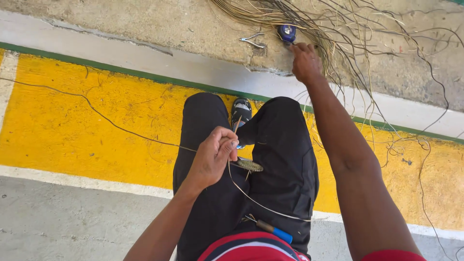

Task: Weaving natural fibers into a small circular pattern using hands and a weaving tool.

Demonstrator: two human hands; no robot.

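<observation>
My left hand (214, 155) is closed over my lap on a small woven coil (250, 165) and the thin fibre strand (251, 195) that loops from it. My right hand (305, 62) reaches far forward to the concrete step, its fingers down in a heap of long pale fibre strands (290, 14), right beside a small blue tool (286, 33). Whether it grips a strand is hidden by the back of the hand. I sit with black trousers (285, 159) and one sandalled foot (241, 111) showing between my knees.
Metal pliers (253, 40) lie on the concrete step (145, 24) left of the blue tool. A wooden-handled tool with a blue tip (273, 231) rests on my lap. Loose dark strands trail over the yellow painted floor (72, 125) on both sides.
</observation>
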